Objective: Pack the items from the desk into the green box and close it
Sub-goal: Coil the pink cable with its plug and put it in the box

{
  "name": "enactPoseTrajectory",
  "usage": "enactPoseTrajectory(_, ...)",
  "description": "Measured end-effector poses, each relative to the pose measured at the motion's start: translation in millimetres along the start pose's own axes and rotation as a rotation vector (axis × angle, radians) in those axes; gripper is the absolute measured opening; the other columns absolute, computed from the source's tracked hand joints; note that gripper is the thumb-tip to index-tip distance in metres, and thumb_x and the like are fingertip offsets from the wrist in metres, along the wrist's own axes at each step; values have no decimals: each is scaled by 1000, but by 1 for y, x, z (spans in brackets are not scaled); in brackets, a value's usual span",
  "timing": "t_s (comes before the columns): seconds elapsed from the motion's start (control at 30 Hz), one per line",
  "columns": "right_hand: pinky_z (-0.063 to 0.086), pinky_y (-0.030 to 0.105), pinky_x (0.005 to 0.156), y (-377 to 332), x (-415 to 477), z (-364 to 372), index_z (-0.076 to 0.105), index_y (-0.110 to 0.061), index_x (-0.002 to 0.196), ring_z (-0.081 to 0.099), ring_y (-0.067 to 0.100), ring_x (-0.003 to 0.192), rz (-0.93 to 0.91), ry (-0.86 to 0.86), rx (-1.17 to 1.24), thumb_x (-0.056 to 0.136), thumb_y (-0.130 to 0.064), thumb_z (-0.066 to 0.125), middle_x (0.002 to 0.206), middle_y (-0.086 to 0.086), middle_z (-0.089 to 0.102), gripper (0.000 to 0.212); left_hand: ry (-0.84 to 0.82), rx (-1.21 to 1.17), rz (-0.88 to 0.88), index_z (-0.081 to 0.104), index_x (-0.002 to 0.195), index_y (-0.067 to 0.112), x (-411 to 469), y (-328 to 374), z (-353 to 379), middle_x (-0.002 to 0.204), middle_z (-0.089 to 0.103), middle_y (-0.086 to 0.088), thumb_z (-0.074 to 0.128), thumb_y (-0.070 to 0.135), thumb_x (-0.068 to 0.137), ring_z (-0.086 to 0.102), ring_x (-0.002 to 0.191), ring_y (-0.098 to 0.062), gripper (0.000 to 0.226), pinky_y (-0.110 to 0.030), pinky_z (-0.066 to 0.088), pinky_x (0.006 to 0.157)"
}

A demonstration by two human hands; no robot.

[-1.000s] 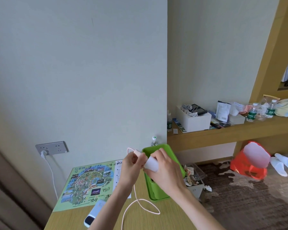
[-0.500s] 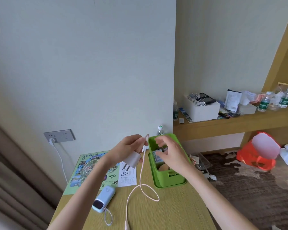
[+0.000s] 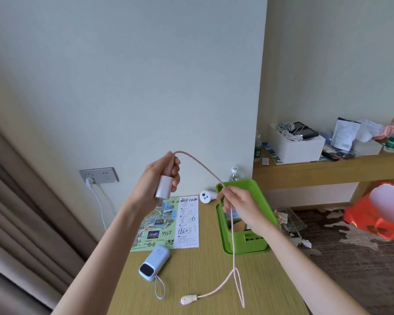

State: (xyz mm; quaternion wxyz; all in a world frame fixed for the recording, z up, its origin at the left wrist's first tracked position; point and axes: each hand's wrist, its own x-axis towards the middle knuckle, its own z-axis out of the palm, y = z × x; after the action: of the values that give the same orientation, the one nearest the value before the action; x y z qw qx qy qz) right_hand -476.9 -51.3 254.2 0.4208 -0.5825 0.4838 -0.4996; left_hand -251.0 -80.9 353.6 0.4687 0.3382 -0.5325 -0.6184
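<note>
Head view: a second ago both hands were bunched together at the mouth of the box (image 3: 248, 244). Half a second ago they had begun to part, with the charger (image 3: 163, 187) held low over the leaflet (image 3: 187, 223). Now the left hand (image 3: 150, 185) has lifted the charger well above the desk (image 3: 203, 280). The right hand (image 3: 239, 205) has run further along the cable (image 3: 200, 164), so a length of it arcs between the two hands. The rest drops straight from the right hand to a loose loop on the desk, its free plug lying near the front edge.

This looks like the cable being drawn out straight so it can be coiled. Neither charger nor cable is packed yet. The box stands open at the right of the desk with its lid up and some things already inside. The power bank (image 3: 155, 262), the leaflet and a white controller (image 3: 206, 196) remain on the desk, so most of the packing, and the closing, is still to do.

The left hand is raised, its fingers (image 3: 174, 169) curled round the charger, prongs pointing down and the cable leaving at the top. The right hand sits lower, just in front of the box's lid. Its thumb and forefinger pinch the cable, the other fingers are loosely curled, and the forearm crosses in front of the box.
</note>
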Motion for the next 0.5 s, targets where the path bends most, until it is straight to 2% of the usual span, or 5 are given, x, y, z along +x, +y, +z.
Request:
enactPoseTrajectory(0.1, 41, 31, 55, -15, 3, 7, 59, 2, 84, 37, 18, 49, -7, 0, 85, 103, -17, 41, 55, 8, 36, 32, 106, 42, -96, 59, 84, 13, 3, -7, 0, 62, 46, 2, 50, 36, 98, 47, 45, -11, 28, -19, 36, 40)
enactPoseTrajectory(0.17, 30, 29, 48, -28, 4, 12, 58, -1, 81, 30, 18, 46, -14, -40, 113, 103, -17, 41, 53, 7, 32, 32, 129, 135, -148, 64, 92, 8, 4, -14, 3, 60, 48, 3, 59, 37, 93, 49, 47, -11, 30, -21, 38, 41)
enactPoseTrajectory(0.27, 19, 29, 45, -43, 7, 19, 57, -1, 81, 24, 14, 44, -32, -113, 111, 103, -17, 41, 51, 4, 29, 32, 158, 249, -178, 69, 101, 3, 5, -22, 12, 61, 47, 2, 71, 35, 84, 50, 49, -11, 37, -22, 40, 42)
enactPoseTrajectory(0.4, 17, 17, 42, -51, 7, 23, 55, -2, 77, 21, 7, 41, -57, -180, 55, 103, -18, 41, 50, 0, 25, 34, 155, 289, -182, 75, 87, 11, 8, -23, 24, 67, 46, 1, 74, 37, 81, 48, 53, -12, 27, -23, 38, 45)
enactPoseTrajectory(0.5, 20, 15, 43, -54, 7, 27, 56, 1, 75, 22, 4, 41, -82, -199, -16, 102, -19, 45, 49, -5, 26, 35, 127, 353, -176, 76, 80, 14, 11, -22, 30, 71, 55, 2, 73, 39, 81, 50, 56, -11, 25, -22, 40, 44)
